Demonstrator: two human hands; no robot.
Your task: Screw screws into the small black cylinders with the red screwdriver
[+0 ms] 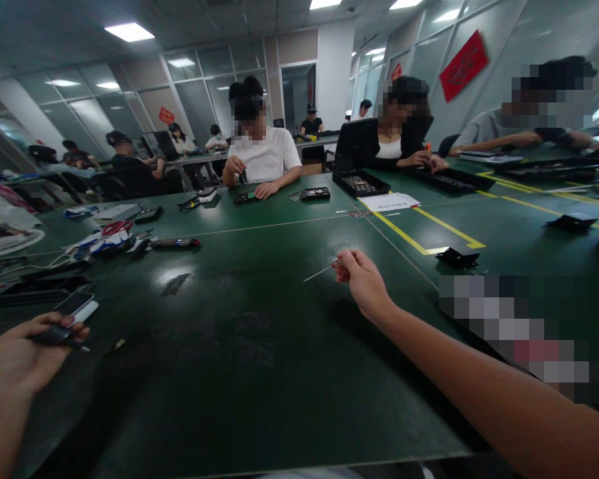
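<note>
thin rod (319, 271) in rt hand (362, 279), mid-table (259, 346).

Both forearms bare — no sleeves; left hand (17, 359), right hand (362, 283) ungloved.

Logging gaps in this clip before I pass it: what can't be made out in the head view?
- Dark object in the left hand: mostly covered by the fingers, so its kind is unclear.
- Thin tool pinched in the right hand: too small to identify.
- Patch on the green table near the right forearm: pixelated.
- Contents of the black tray: too small.
</note>
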